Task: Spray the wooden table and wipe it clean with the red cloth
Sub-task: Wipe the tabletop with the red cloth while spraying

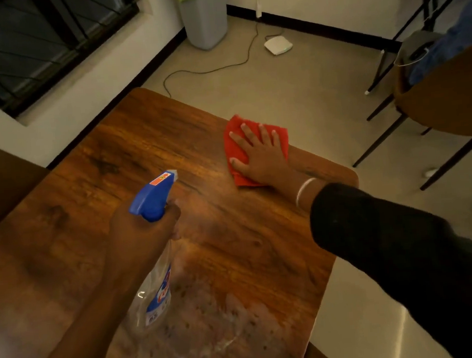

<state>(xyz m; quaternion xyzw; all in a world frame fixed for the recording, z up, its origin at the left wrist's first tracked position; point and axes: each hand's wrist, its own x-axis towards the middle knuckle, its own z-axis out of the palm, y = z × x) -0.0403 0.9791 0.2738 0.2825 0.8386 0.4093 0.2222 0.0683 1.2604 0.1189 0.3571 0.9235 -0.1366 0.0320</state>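
The spray bottle (157, 271) is gripped at the neck by the left hand (145, 229), fingers curled tight around it, nozzle aimed across the wooden table (91, 174), presumably for misting. The trigger finger is hidden. Farther right, the red cloth (236, 147) is pressed flat near the table's far edge under the right hand (258, 157), fingers spread, likely for wiping.

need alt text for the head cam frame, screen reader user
A person's right hand presses a red cloth flat near the far right edge of a wooden table, while the left hand holds a blue-topped spray bottle above it. Wet droplets speckle the near tabletop.
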